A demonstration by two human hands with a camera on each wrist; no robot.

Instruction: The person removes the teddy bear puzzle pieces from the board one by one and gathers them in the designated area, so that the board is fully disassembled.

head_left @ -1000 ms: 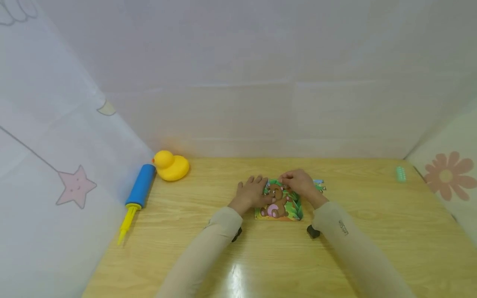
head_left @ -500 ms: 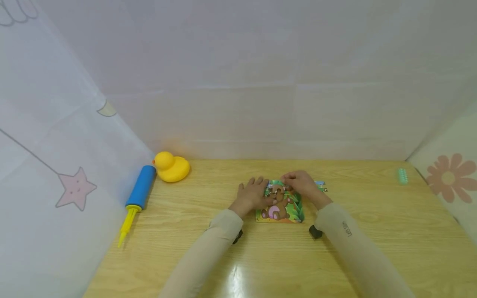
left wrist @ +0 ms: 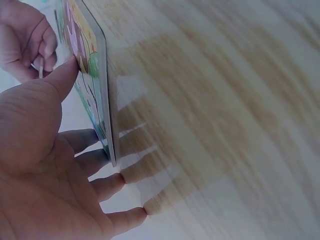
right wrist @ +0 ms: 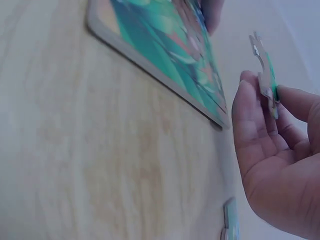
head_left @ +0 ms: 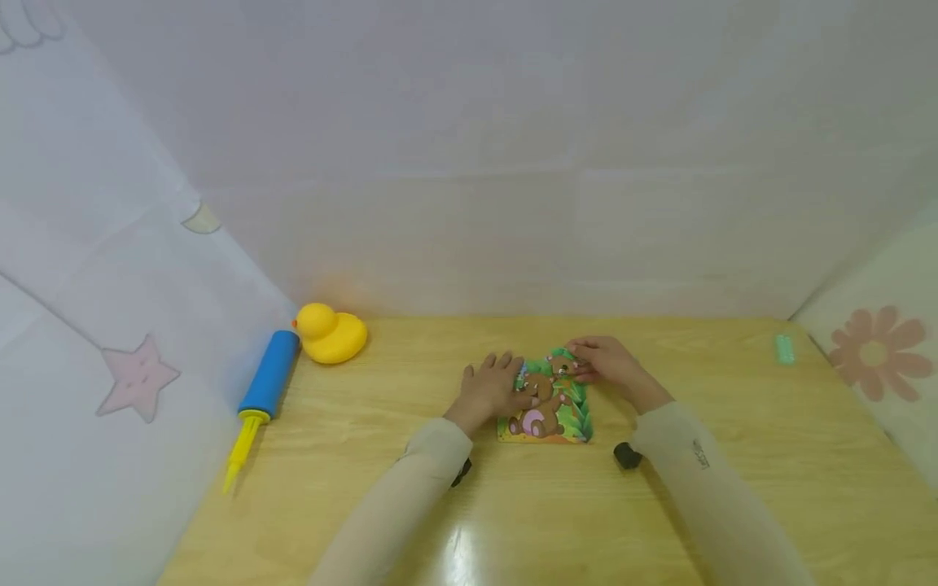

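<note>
A bear jigsaw puzzle [head_left: 544, 425] in a flat tray lies on the table. My left hand [head_left: 487, 394] rests along its left side with spread, fairly straight fingers; the thumb [left wrist: 64, 80] touches the puzzle's face, and a couple of fingertips meet its edge. Over the puzzle's upper right corner, my right hand [head_left: 614, 366] pinches a puzzle piece [head_left: 562, 365] with a bear's face on it. From the right wrist view, this piece [right wrist: 268, 75] stands on edge between thumb and fingers, apart from the tray. Another puzzle piece [right wrist: 231, 219] lies on the table below that hand.
A yellow rubber duck [head_left: 333, 335] sits at the back left, beside a blue and yellow hand pump [head_left: 269, 374]. A small pale green object [head_left: 785, 349] lies at the far right. Printed cloth [head_left: 469, 244] encloses the back and sides of the table.
My right hand has moved a little right, lifting the puzzle piece so that its bear face shows. Loose pieces formerly visible beyond this hand are now hidden. My left hand stays on the puzzle.
</note>
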